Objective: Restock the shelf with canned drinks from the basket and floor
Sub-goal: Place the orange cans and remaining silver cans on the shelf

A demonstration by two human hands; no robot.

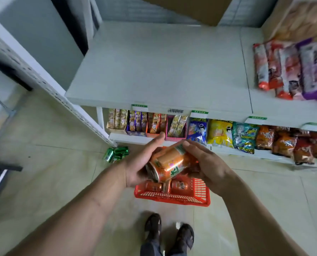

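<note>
Left hand (141, 163) and right hand (205, 165): both cupped round a cluster of orange aluminium drink cans (169, 163), above the red plastic mesh basket (200, 193). Risk: loose stack slipping. White metal shelf (154, 71) bare ahead; green cans (115, 154) on floor. Held can count obscured.
</note>
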